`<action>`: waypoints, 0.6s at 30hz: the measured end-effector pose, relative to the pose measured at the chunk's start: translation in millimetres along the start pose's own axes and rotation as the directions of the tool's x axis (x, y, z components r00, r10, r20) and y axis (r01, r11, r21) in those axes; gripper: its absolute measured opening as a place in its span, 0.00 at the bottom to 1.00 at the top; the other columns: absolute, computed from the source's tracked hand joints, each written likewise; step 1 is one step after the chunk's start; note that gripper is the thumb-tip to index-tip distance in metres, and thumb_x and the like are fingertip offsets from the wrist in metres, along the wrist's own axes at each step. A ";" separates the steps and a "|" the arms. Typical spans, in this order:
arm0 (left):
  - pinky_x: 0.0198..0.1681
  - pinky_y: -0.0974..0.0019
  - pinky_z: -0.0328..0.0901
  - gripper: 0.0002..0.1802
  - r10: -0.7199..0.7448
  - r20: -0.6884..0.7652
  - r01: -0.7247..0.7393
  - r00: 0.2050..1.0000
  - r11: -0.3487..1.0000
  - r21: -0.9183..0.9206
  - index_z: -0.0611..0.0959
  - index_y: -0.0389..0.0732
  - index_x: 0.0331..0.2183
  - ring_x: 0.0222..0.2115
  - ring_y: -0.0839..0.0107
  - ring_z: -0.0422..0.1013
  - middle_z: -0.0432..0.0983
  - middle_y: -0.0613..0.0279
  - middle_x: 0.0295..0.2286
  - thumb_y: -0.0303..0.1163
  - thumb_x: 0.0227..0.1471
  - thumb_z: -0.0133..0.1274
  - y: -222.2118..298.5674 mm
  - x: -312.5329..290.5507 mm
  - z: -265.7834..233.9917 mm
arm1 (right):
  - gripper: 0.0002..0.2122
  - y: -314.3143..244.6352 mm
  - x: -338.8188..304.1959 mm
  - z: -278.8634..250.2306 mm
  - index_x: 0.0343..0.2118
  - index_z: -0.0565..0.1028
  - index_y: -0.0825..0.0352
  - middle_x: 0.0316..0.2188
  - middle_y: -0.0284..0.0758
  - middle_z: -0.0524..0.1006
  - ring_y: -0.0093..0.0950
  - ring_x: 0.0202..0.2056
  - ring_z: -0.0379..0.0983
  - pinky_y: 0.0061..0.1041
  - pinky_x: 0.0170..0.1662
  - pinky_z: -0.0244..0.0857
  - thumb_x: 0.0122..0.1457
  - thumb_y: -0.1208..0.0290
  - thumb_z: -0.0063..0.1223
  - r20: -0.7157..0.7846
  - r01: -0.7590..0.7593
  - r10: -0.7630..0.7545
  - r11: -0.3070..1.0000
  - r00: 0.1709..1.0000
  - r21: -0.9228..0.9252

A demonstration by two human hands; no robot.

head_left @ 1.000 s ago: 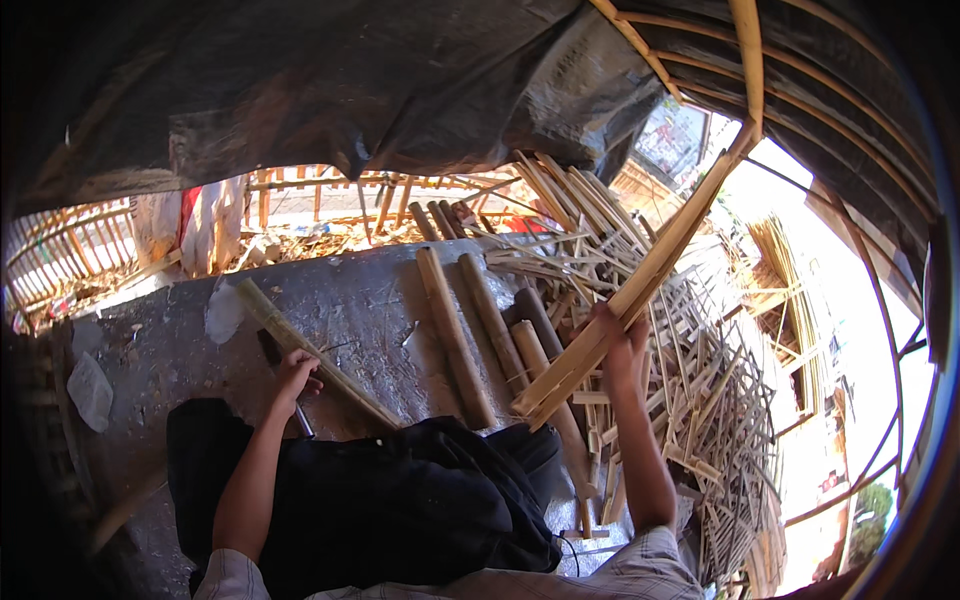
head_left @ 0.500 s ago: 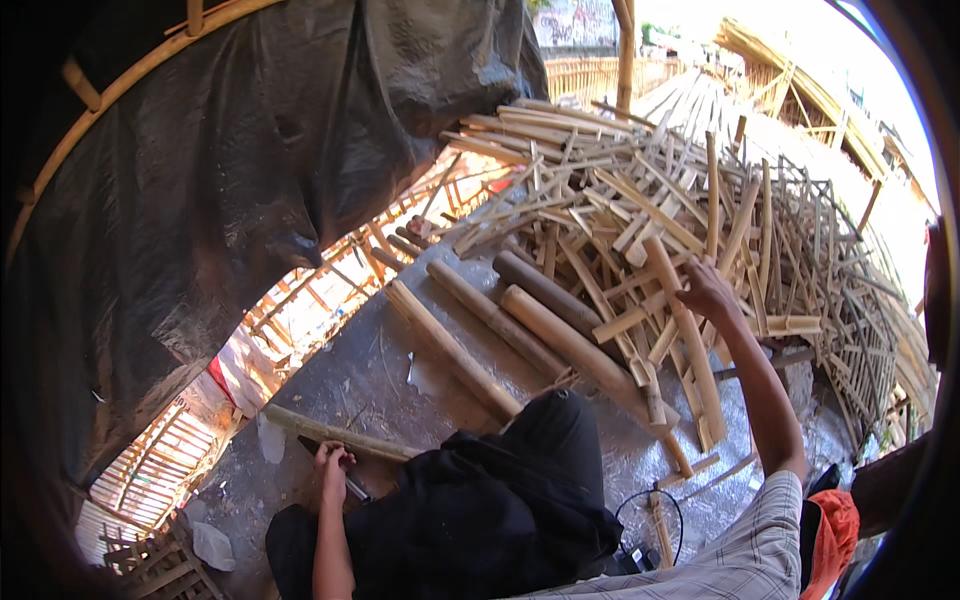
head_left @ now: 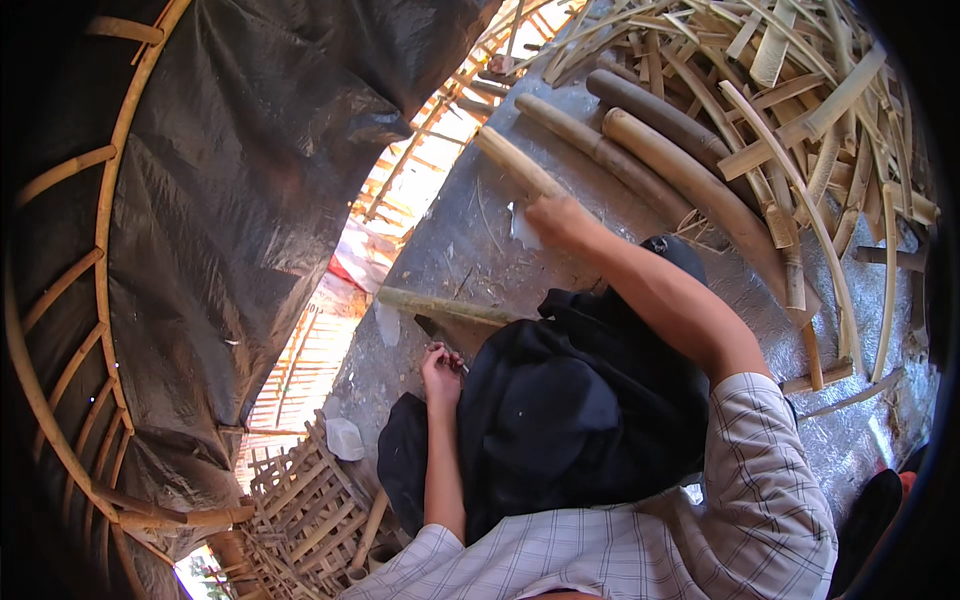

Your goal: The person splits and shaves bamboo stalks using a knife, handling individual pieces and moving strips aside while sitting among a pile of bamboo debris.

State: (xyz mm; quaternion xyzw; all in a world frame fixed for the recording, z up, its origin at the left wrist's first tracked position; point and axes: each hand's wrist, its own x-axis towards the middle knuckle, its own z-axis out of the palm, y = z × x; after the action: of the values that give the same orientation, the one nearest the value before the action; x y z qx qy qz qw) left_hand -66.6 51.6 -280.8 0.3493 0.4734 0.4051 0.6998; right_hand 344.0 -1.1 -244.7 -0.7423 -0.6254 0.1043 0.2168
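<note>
My left hand is closed round the handle of a knife, whose dark blade points away from me, close to a greenish bamboo length lying on the floor. Farther off, the fingers of my right hand are wrapped round a pale bamboo pole. Its far end sticks out past my fist, and my forearm hides the rest. Dark cloth covers my lap between both arms.
More bamboo poles lie to the right of my right hand. A heap of split bamboo strips fills the far right. Black sheeting hangs at the left. A woven bamboo lattice stands at the lower left.
My right hand has left the split bamboo in the heap and moved left onto the pale pole. My left hand still holds the knife. The view has swung, showing more of the left side.
</note>
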 end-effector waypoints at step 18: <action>0.24 0.74 0.63 0.04 0.273 0.225 -0.341 0.935 0.866 0.366 0.78 0.39 0.33 0.19 0.79 0.70 0.71 0.69 0.21 0.28 0.57 0.51 15.6 15.0 52.8 | 0.40 54.4 10.5 17.4 0.51 0.71 0.74 0.49 0.59 0.73 0.51 0.54 0.72 0.43 0.54 0.70 0.39 0.53 0.76 0.281 -0.200 0.256 0.956 0.925 -0.214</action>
State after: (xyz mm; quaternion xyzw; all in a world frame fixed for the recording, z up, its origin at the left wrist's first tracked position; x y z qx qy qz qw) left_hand -17.0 66.2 -256.6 0.5880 0.4244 0.3760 0.5769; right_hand 386.8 5.7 -283.5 -0.8016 -0.5673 0.1852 0.0352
